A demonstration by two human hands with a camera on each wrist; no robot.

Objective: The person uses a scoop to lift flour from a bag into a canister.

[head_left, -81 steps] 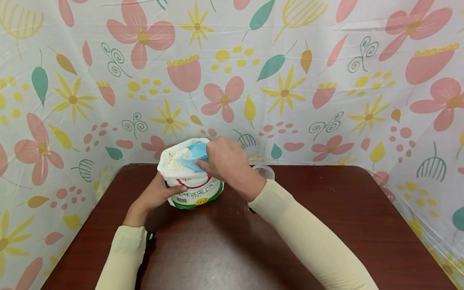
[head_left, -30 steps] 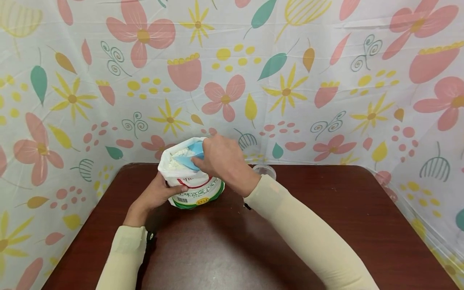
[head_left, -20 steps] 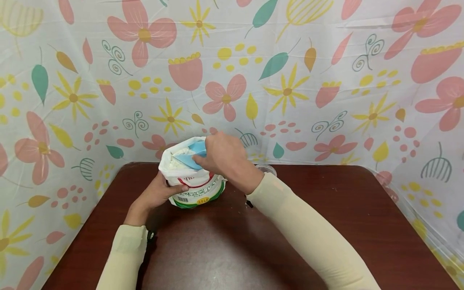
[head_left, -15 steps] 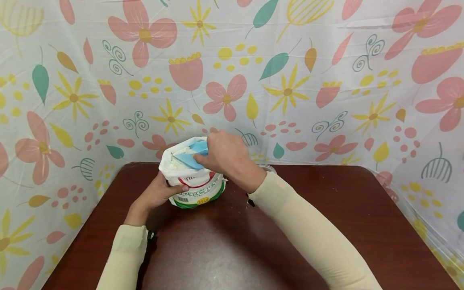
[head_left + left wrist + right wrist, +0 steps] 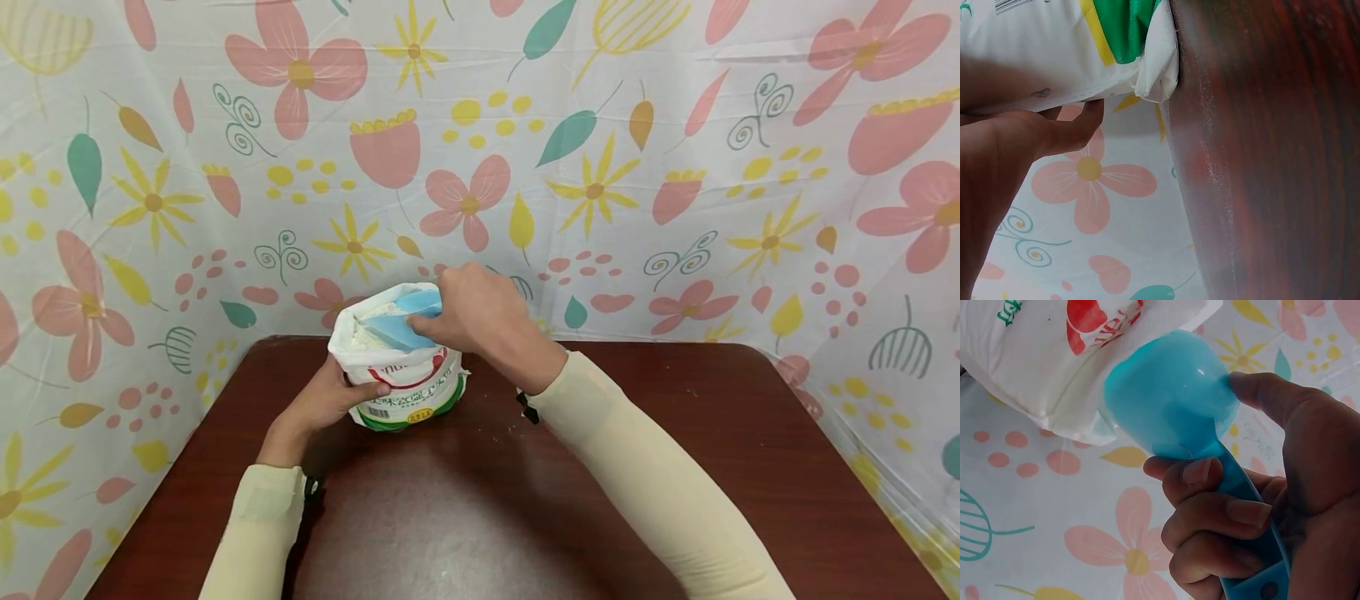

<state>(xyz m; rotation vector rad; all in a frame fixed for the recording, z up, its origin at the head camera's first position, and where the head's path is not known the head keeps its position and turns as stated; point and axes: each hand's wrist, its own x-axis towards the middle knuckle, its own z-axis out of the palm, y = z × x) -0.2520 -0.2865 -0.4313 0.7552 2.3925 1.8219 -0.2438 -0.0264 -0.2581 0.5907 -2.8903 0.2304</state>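
Observation:
An opened white flour bag [image 5: 393, 360] with red and green print stands near the far edge of the table, white flour [image 5: 363, 337] showing in its mouth. My left hand [image 5: 318, 404] grips the bag's left side, thumb across the front. In the left wrist view its fingers [image 5: 1079, 128] curl against the bag's white side. My right hand [image 5: 483, 312] holds a light blue scoop [image 5: 397, 331] at the mouth. In the right wrist view, several fingers wrap the scoop's handle [image 5: 1247, 494] and the thumb presses its bowl [image 5: 1169, 394]. The scoop's front end is hidden inside the bag.
The dark reddish-brown table [image 5: 465, 517] has rounded far corners. Light specks [image 5: 502, 431] lie right of the bag. A flower-patterned curtain [image 5: 630, 208] hangs right behind the table and along both sides.
My right hand has drawn the scoop slightly up and to the right at the bag's mouth. The clear round container behind my right forearm is now covered. My left hand stays on the bag.

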